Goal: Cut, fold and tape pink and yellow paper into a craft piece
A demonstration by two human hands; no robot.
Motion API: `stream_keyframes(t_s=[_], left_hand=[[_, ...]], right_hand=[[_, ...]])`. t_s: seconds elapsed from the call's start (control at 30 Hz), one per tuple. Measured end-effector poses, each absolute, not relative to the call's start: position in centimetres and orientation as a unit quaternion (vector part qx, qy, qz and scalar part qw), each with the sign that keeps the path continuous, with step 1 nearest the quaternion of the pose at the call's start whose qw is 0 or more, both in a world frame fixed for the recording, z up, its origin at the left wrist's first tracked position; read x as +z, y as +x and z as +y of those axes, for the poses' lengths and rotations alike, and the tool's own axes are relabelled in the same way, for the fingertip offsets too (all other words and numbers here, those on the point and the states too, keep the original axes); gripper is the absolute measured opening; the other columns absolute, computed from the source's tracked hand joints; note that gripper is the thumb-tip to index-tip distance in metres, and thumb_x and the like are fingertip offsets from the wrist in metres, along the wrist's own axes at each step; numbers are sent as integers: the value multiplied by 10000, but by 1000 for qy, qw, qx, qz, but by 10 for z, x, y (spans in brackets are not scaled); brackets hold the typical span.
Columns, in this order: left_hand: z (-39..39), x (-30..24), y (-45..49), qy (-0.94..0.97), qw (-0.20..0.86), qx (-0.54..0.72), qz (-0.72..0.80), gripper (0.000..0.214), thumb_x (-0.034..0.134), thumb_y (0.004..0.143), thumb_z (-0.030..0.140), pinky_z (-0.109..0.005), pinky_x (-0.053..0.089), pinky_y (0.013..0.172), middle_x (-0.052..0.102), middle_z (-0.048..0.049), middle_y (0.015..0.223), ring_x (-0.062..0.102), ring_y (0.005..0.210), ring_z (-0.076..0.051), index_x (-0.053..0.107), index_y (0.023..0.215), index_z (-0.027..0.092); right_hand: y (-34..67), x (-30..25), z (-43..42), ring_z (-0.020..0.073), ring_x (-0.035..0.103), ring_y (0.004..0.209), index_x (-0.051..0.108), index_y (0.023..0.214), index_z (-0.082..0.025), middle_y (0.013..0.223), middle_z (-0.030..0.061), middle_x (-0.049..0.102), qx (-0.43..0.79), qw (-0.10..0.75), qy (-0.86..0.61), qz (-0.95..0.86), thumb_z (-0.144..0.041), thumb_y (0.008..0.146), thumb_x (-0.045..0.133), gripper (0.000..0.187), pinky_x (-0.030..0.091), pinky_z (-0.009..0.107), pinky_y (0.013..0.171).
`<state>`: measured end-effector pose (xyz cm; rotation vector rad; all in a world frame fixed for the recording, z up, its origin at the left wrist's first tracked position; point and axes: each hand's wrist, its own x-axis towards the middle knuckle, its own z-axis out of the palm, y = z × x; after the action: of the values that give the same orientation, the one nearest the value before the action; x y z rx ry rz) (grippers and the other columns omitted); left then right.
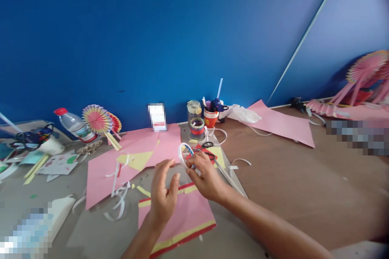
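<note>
My right hand [204, 173] pinches a thin white roll of tape [181, 154], tilted up above the table, with some blue showing inside its ring. Left of it, my left hand [165, 188] is held with thumb and fingers apart and nothing between them. Below both hands lies a pink paper sheet [185, 210] with yellow and red strips along two opposite edges. Just beyond my right hand, black-handled scissors [209, 154] rest on red and yellow paper pieces.
Pink sheets [136, 139] lie behind, with curled white strips [120, 202] at left. Along the blue wall stand a phone [158, 117], a glass jar [193, 109], a red cup of tools [210, 119], a leaning bottle [75, 125] and a pleated paper fan [96, 119].
</note>
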<state>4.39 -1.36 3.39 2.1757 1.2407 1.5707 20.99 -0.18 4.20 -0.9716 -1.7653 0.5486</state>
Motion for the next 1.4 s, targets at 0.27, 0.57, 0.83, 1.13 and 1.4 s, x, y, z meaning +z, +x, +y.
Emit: stream_keyframes(t_s=[0.27, 0.57, 0.83, 1.13, 1.4], left_hand=[[-19, 18, 48, 752, 112, 522, 387, 364, 518, 903, 152, -350, 500, 878, 622, -88, 1112, 597, 1049, -222, 568, 1254, 233], [-9, 30, 44, 506, 543, 561, 365, 321, 566, 874, 480, -327, 481, 787, 642, -58, 914, 599, 843, -194, 625, 993, 187], [-15, 26, 44, 577, 492, 517, 397, 156, 614, 863, 340, -298, 463, 781, 624, -31, 861, 583, 817, -171, 611, 899, 188], [-12, 11, 51, 816, 134, 426, 368, 198, 424, 922, 124, -448, 434, 930, 646, -65, 979, 576, 974, -223, 578, 988, 230], [-9, 8, 45, 762, 148, 496, 389, 177, 487, 915, 170, -418, 467, 916, 647, -75, 1029, 584, 1025, -227, 596, 1044, 221]], right_hand=[[208, 27, 0, 206, 493, 781, 484, 857, -214, 774, 40, 567, 106, 512, -381, -763, -144, 884, 434, 90, 403, 361, 730], [214, 12, 3, 211, 555, 1024, 497, 993, -218, 953, 57, 645, 51, 449, -321, -832, -83, 893, 400, 194, 284, 514, 1037], [216, 21, 1, 248, 539, 1105, 539, 1108, -212, 1111, 99, 616, 203, 492, -294, -794, -145, 831, 474, 293, 386, 487, 1004], [214, 35, -10, 198, 609, 861, 621, 1031, -204, 918, 64, 655, 558, 534, -303, -559, -552, 859, 568, 392, 501, 338, 785], [211, 34, -14, 185, 559, 813, 672, 851, -205, 779, 33, 615, 450, 517, -331, -648, -443, 895, 568, 263, 469, 328, 762]])
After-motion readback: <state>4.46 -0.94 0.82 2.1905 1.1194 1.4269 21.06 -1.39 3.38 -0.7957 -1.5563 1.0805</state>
